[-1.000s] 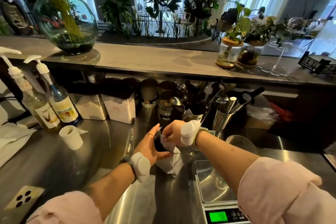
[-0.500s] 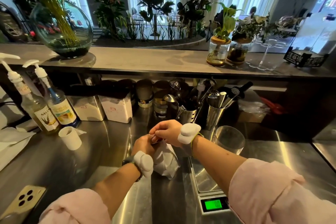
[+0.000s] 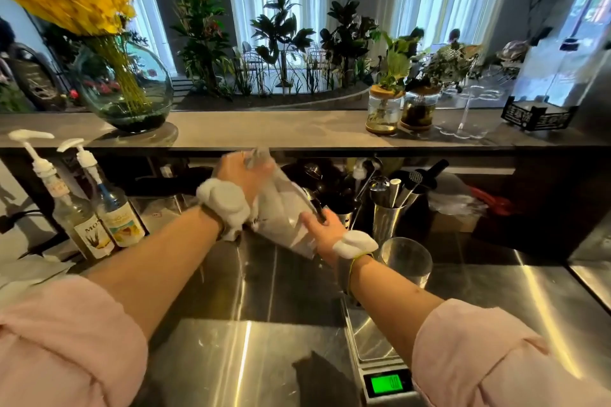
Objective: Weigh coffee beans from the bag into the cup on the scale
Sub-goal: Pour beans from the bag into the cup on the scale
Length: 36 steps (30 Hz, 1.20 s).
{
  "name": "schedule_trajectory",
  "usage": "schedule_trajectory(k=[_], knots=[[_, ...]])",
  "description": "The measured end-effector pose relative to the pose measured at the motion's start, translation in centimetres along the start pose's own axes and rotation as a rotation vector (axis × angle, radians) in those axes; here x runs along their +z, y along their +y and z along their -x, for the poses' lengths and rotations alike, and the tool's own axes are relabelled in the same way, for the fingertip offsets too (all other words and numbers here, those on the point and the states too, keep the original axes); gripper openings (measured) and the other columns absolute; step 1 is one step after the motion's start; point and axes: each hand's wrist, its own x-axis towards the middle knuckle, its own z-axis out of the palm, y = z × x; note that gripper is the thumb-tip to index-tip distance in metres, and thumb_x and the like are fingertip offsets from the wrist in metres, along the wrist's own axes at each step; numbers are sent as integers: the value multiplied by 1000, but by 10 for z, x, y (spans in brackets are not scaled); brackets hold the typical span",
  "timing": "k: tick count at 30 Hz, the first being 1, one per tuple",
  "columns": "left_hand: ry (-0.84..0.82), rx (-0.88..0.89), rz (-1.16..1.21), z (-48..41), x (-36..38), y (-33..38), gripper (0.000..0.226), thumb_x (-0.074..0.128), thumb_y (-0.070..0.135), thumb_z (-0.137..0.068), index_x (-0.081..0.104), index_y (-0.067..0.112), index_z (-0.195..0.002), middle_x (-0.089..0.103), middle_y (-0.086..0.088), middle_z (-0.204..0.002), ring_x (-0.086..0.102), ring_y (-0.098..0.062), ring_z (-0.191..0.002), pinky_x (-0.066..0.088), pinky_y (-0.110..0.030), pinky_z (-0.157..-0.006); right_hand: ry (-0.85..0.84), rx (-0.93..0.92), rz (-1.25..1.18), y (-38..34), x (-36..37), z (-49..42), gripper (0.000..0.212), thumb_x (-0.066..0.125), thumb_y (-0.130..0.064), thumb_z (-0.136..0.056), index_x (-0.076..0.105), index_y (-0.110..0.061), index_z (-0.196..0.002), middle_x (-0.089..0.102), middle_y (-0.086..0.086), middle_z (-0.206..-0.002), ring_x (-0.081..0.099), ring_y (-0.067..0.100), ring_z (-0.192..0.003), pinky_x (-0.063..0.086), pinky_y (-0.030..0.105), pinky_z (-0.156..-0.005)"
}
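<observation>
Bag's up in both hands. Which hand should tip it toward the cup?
Left. The left hand grips the bag at its top, while the right hand supports the bottom nearest the cup.

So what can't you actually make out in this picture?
All in the head view:
- Bag: blurred by motion, so its print and whether its top is open cannot be read; the left hand covers the top.
- Scale: the right forearm hides much of the platform; the digits on the green display are too small.
- Glass cup: partly behind the right hand; whether it rests on the scale cannot be told.
</observation>
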Motion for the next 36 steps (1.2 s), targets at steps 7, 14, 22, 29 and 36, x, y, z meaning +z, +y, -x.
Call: schedule_trajectory(k=[7,14,22,29,36], knots=[[65,137,170,-13,-25,100,28,63,33,-84,67,7,-75,69,-19,-79,57,-21,-66,47,-38,-60,-168,152,-929,-45,-47,19,72,54,-65,-81,52,-15,-132,63,8,-104,61,36,-113,50,43,-96],[21,188,301,6,8,165,30,62,35,-85,67,8,-72,65,-9,-64,56,-8,-49,43,-15,-45,-181,54,-1513,-55,-108,31,95,52,-74,-74,40,-6,-139,59,21,-113,59,35,-103,42,50,-95],[10,4,574,34,90,196,32,70,27,-81,52,20,-55,54,16,-46,54,8,-38,38,-3,-37,-400,-165,-1569,-50,-188,37,106,61,-72,-52,46,-15,-141,48,22,-144,42,43,-133,34,65,-101],[-356,-55,504,47,118,168,8,66,21,-85,71,16,-83,70,-19,-94,65,-37,-93,53,-52,-87,-154,-96,-1517,-8,-230,28,90,73,-60,-54,56,-20,-133,67,19,-123,59,39,-114,50,57,-87],[-448,52,316,55,138,138,9,63,13,-86,69,19,-89,68,-7,-81,66,-17,-76,58,-19,-63,-90,-49,-1416,24,-240,24,106,85,-54,-43,50,-25,-138,57,15,-138,52,39,-125,43,61,-98]])
